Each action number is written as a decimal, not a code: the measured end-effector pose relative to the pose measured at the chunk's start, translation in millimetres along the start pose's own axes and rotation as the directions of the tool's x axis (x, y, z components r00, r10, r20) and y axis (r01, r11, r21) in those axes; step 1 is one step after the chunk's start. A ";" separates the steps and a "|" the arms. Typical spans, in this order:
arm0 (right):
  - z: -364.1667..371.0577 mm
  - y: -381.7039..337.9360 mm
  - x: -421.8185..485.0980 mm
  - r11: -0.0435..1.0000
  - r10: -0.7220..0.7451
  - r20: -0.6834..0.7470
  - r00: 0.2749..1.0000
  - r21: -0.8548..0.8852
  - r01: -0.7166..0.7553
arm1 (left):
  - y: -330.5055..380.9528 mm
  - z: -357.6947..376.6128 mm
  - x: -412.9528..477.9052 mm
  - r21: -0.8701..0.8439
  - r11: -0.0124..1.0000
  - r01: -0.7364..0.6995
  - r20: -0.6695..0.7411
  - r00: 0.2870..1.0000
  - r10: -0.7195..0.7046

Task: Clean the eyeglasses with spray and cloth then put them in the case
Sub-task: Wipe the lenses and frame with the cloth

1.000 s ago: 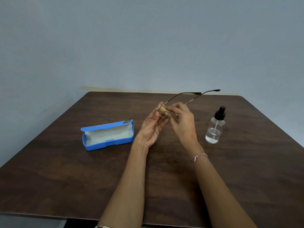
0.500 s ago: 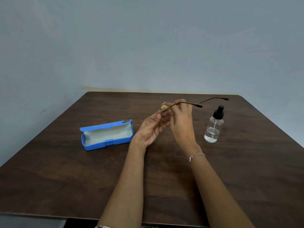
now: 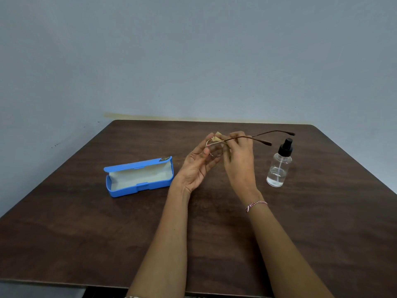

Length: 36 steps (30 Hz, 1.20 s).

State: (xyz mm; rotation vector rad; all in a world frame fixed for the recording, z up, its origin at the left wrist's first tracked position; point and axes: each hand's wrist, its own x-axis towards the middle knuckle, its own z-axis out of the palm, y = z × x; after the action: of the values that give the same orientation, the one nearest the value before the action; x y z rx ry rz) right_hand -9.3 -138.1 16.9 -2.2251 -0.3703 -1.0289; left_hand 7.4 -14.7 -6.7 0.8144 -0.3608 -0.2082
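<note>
**Q:** What do the two hands hold on your feed?

**A:** I see both raised over the middle of the table [image 3: 86, 222], meeting there. The left hand [image 3: 196, 168], palm turned up, pinches the front of the eyeglasses [image 3: 277, 131] between thumb and fingertips. The right hand [image 3: 238, 160], its back toward me, has its fingers curled onto a small tan cloth [image 3: 216, 138], which it presses against the upper edge of the frame.

**Q:** How do the eyeglasses lie?

**A:** They are off the table, carried by both hands. The temples are unfolded and reach to the right past the right hand's knuckles. Their dark tips end near the top of the spray bottle [image 3: 279, 166] without touching it. I cannot tell which lens the cloth meets, because fingers cover that spot.

**Q:** And the other items?

**A:** The spray bottle stands upright on the table to the right of the hands. It is clear, with a black pump and some liquid in the bottom. The blue case [image 3: 141, 187] lies open to the left of the hands, with its lid hinged back and pale lining showing. A pink-and-white thread bracelet [image 3: 255, 205] circles the right wrist. A plain grey-blue wall [image 3: 193, 50] rises behind the table.
</note>
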 end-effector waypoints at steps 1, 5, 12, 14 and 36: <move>0.9 0.3 -0.1 1.000 -0.013 -0.006 1.000 0.002 0.013 | 0.2 -1.0 0.5 -0.005 1.000 -0.004 0.004 1.000 0.004; 3.4 -4.5 -0.3 0.985 -0.086 0.051 0.995 0.152 0.078 | -2.0 -6.6 4.9 -0.026 0.999 -0.031 -0.043 0.999 0.030; -0.2 1.5 1.5 0.962 -0.135 0.088 0.987 0.248 0.110 | 4.3 -5.1 5.1 -0.150 0.982 -0.118 -0.042 0.993 0.112; 1.6 2.6 0.7 0.979 -0.105 0.025 0.994 0.178 0.099 | 4.1 -3.7 4.4 -0.112 0.989 -0.094 -0.022 0.995 0.092; 0.8 -6.2 -0.4 0.978 -0.130 -0.017 0.991 0.164 0.131 | 3.1 -6.3 3.4 -0.004 1.000 0.000 0.040 0.999 0.000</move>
State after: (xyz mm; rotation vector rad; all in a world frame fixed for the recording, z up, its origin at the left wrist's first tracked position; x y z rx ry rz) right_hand -12.2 -132.9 18.9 -2.0709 -0.5843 -1.0337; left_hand 13.1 -9.5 -7.5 0.8069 -0.3978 -0.2251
